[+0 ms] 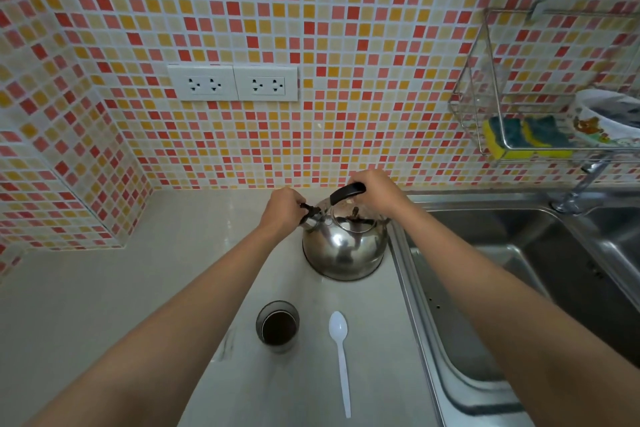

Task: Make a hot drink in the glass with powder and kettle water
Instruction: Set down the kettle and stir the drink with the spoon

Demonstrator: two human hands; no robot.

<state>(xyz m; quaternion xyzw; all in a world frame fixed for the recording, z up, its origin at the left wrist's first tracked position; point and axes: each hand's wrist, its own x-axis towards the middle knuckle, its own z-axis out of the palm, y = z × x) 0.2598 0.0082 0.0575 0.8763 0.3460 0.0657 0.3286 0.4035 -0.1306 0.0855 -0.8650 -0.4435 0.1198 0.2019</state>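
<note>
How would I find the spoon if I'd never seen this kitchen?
Start at the steel sink on the right. On the pale counter beside it, nearer you than the shiny kettle, lies the spoon. It is white and flat, right of the glass of dark drink.

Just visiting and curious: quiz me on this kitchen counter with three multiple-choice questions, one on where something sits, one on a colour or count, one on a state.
1. Where does the spoon lie?
A. In the sink
B. On the counter, right of the glass
C. Inside the glass

2. What colour is the spoon?
A. White
B. Red
C. Black

3. What is the right hand doing?
A. Resting flat on the counter
B. Stirring the glass
C. Holding the kettle by its black handle

Answers: 1 B, it lies flat beside the glass, apart from it. 2 A, it is plain white plastic. 3 C, the fingers curl round the handle, while the left hand holds the spout cap.
</note>
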